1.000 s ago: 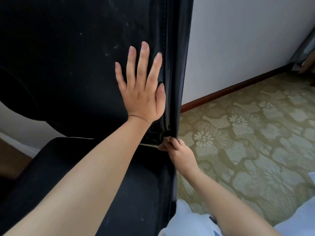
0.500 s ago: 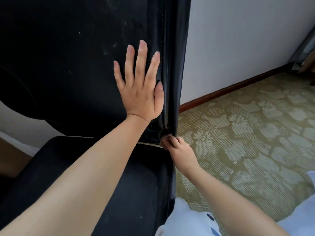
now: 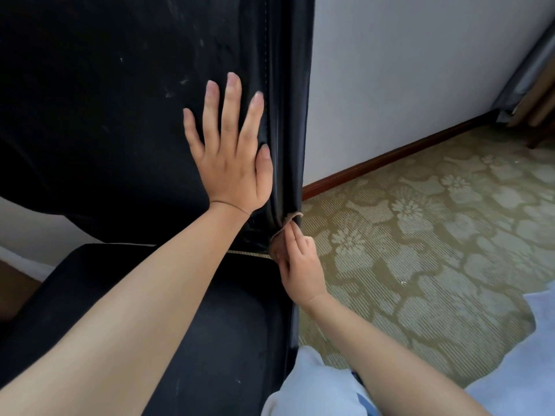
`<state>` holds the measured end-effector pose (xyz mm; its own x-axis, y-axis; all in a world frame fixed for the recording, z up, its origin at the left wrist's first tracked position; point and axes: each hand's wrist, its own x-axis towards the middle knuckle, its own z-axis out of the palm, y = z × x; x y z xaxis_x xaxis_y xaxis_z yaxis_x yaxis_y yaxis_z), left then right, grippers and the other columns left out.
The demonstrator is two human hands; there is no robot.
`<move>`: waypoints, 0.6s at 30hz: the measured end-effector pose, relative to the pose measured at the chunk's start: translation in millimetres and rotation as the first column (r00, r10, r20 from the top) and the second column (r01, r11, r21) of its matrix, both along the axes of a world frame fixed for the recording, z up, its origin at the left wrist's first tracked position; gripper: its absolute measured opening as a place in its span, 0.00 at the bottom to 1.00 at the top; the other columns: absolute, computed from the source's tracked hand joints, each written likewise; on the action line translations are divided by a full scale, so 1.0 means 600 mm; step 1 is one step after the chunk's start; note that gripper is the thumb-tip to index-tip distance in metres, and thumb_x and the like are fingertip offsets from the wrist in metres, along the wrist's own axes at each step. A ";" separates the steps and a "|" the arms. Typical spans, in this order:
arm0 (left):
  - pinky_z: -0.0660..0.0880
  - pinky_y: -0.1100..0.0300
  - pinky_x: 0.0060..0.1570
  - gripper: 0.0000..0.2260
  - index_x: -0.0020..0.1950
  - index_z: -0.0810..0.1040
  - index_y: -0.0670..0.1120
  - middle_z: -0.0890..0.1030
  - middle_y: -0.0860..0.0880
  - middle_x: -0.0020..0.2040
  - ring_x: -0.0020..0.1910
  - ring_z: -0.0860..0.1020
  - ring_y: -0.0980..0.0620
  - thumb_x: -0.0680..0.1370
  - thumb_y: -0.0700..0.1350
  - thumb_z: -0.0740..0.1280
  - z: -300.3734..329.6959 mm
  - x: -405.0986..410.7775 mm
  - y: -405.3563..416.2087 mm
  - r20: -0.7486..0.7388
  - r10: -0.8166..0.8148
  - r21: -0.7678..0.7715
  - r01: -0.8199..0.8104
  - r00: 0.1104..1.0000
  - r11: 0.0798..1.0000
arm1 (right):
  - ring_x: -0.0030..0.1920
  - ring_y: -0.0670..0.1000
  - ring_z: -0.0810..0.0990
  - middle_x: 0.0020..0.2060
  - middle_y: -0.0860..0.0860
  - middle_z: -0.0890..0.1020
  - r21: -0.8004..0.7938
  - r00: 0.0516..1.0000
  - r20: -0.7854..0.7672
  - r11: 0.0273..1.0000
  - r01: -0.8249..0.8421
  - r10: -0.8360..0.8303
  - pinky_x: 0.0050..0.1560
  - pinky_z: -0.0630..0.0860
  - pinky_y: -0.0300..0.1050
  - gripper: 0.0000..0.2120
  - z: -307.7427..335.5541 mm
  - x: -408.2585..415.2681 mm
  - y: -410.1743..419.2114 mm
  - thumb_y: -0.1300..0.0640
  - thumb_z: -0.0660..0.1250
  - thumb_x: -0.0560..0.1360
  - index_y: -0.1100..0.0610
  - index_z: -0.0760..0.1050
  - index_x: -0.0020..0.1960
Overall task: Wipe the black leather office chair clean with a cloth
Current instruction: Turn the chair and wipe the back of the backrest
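The black leather office chair (image 3: 114, 94) fills the left half of the view, its backrest upright and its seat (image 3: 228, 334) below. Pale smudges mark the backrest. My left hand (image 3: 231, 157) presses flat on the backrest near its right edge, fingers straight and spread. My right hand (image 3: 297, 262) pinches a small brownish cloth (image 3: 289, 222) against the lower right edge of the backrest, where it meets the seat. Most of the cloth is hidden behind my fingers.
A green floral carpet (image 3: 420, 235) lies to the right of the chair. A white wall (image 3: 405, 61) with a dark wooden baseboard (image 3: 390, 156) runs behind. Furniture legs and grey fabric (image 3: 537, 85) stand at the far right. My light clothing (image 3: 312, 385) shows at the bottom.
My right hand with the cloth has slid slightly up the backrest's right edge, and more of the cloth shows above my fingers. My left hand stays pressed in place.
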<state>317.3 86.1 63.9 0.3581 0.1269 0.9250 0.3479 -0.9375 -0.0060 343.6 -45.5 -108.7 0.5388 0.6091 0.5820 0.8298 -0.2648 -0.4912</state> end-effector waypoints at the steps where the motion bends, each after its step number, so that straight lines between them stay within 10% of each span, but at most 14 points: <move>1: 0.52 0.37 0.70 0.23 0.73 0.60 0.45 0.66 0.36 0.71 0.72 0.60 0.38 0.81 0.52 0.43 -0.001 -0.001 0.000 -0.003 0.007 0.001 -0.007 1.000 1.000 | 0.48 0.53 0.69 0.68 0.57 0.69 -0.019 1.000 -0.011 1.000 -0.007 0.007 0.47 0.75 0.42 0.34 0.000 -0.001 -0.003 0.68 0.68 0.71 0.62 0.57 0.73; 7: 0.52 0.37 0.70 0.24 0.73 0.59 0.45 0.64 0.38 0.72 0.72 0.60 0.38 0.81 0.52 0.43 0.000 -0.004 -0.003 -0.016 0.014 0.016 -0.014 1.000 1.000 | 0.47 0.54 0.72 0.67 0.56 0.71 -0.032 0.999 0.038 0.999 0.017 -0.015 0.39 0.79 0.46 0.28 0.017 0.008 -0.014 0.66 0.65 0.71 0.63 0.65 0.70; 11: 0.53 0.37 0.70 0.23 0.73 0.59 0.44 0.64 0.38 0.72 0.72 0.60 0.37 0.81 0.52 0.44 0.000 -0.003 -0.003 -0.003 0.010 0.016 -0.010 1.000 1.000 | 0.52 0.55 0.69 0.66 0.54 0.66 0.082 0.988 0.146 0.996 0.030 -0.042 0.52 0.71 0.43 0.24 0.042 0.020 -0.004 0.63 0.61 0.74 0.61 0.63 0.69; 18: 0.53 0.36 0.70 0.23 0.73 0.60 0.45 0.64 0.39 0.72 0.72 0.60 0.38 0.81 0.52 0.43 -0.002 0.000 -0.001 0.001 0.004 0.014 -0.004 1.000 1.000 | 0.55 0.58 0.75 0.62 0.58 0.72 -0.005 0.996 -0.078 1.000 0.031 -0.031 0.48 0.79 0.47 0.34 -0.014 -0.006 -0.004 0.70 0.69 0.68 0.65 0.62 0.72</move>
<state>317.3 85.5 62.5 0.3566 0.1158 0.9270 0.3517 -0.9359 -0.0184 340.0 -48.1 -117.3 0.6011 0.5935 0.5352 0.7805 -0.2918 -0.5529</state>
